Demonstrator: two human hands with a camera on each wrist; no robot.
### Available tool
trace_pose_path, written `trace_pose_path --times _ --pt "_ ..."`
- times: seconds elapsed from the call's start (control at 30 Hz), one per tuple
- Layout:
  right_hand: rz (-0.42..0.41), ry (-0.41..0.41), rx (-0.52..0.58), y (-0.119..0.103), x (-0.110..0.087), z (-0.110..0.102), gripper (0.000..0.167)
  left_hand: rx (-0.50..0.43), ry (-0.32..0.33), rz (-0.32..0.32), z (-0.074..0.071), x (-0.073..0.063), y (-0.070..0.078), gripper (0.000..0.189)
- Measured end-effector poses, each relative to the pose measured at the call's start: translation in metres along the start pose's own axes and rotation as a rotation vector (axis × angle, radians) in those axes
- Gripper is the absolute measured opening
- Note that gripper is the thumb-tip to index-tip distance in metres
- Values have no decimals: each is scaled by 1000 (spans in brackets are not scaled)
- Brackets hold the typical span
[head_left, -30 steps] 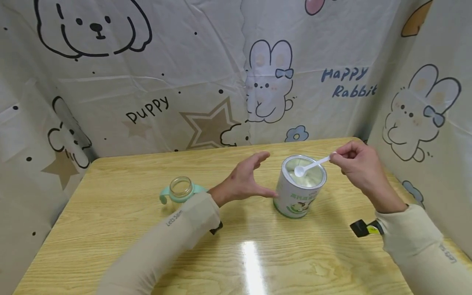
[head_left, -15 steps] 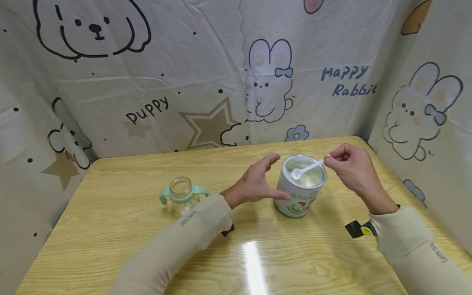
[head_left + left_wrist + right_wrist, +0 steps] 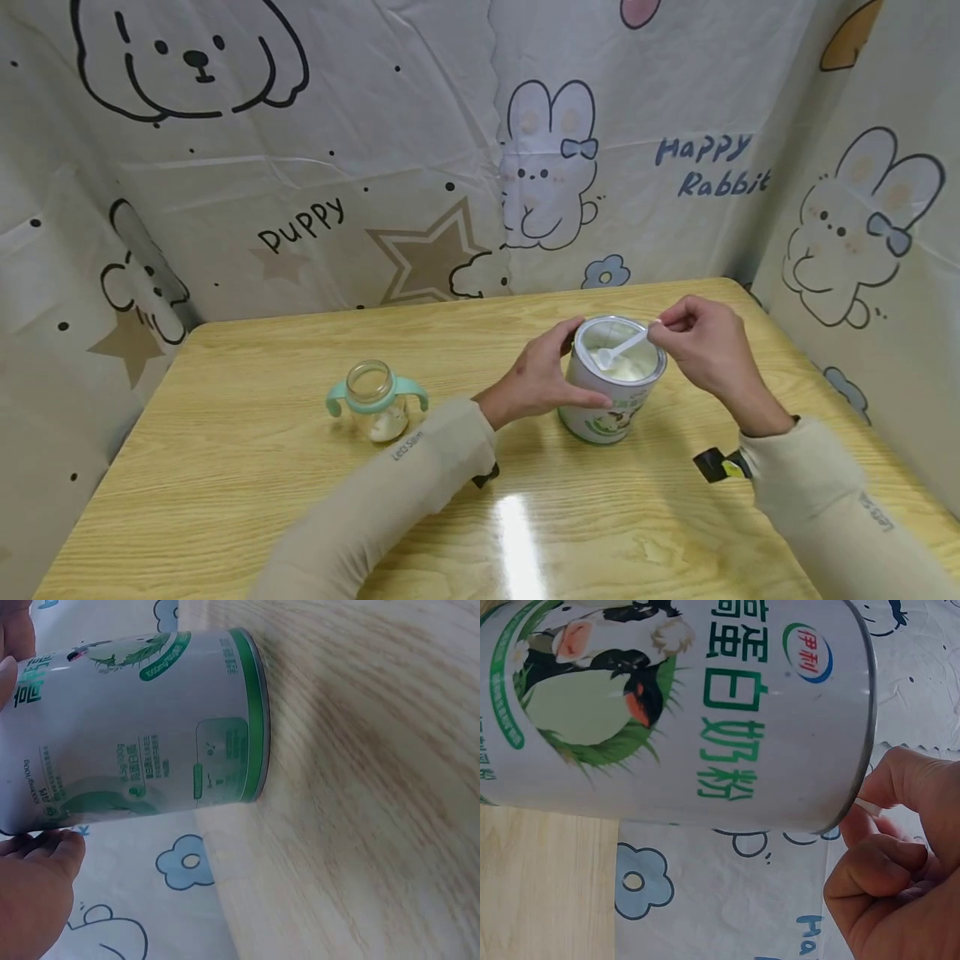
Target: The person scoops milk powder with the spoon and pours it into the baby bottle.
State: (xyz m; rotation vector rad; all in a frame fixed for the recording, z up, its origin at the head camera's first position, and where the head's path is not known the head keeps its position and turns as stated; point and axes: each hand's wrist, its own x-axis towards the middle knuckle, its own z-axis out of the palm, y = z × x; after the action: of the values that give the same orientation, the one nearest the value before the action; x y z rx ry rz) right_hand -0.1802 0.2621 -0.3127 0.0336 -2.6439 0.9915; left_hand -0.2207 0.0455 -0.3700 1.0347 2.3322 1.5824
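Observation:
The milk powder can [image 3: 609,421], white with a green base, stands upright and open-topped on the table; pale powder lies inside. My left hand [image 3: 536,375] grips its left side near the top, thumb across the front and fingers round the back. In the left wrist view, that hand's fingers [image 3: 64,851] lie at the can's edge. My right hand [image 3: 705,346] pinches the handle end of a small white scoop [image 3: 618,350], its bowl over the can's mouth. From the right wrist, the can [image 3: 780,750] hides nearly all of the scoop beside the curled fingers [image 3: 885,862].
Left of my left forearm, a baby bottle [image 3: 371,400] with two mint-green handles stands uncapped, some white powder at its bottom. A printed curtain [image 3: 420,150] rises behind the wooden table [image 3: 225,483] and along both sides.
My left hand has moved right from beside the can to grip it. My right hand has shifted slightly left, carrying the scoop's bowl lower and further left over the powder.

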Motion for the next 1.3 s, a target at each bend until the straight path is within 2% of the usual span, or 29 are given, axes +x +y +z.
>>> trace_pose_path --times 0.23,0.57,0.77,0.97,1.3 --pt "-7 -49 -4 -9 1 6 11 -14 25 -15 5 1 -1 94" --pt "-29 -126 -2 -22 4 14 11 -21 18 -40 5 0 -1 95" --pt "-24 -178 22 -25 6 14 13 -14 20 -32 5 0 -1 94" --pt "77 -235 81 -21 8 4 16 -21 16 -33 5 0 0 95" --pt "226 -243 155 -2 13 -12 27 11 12 -57 4 1 2 96"
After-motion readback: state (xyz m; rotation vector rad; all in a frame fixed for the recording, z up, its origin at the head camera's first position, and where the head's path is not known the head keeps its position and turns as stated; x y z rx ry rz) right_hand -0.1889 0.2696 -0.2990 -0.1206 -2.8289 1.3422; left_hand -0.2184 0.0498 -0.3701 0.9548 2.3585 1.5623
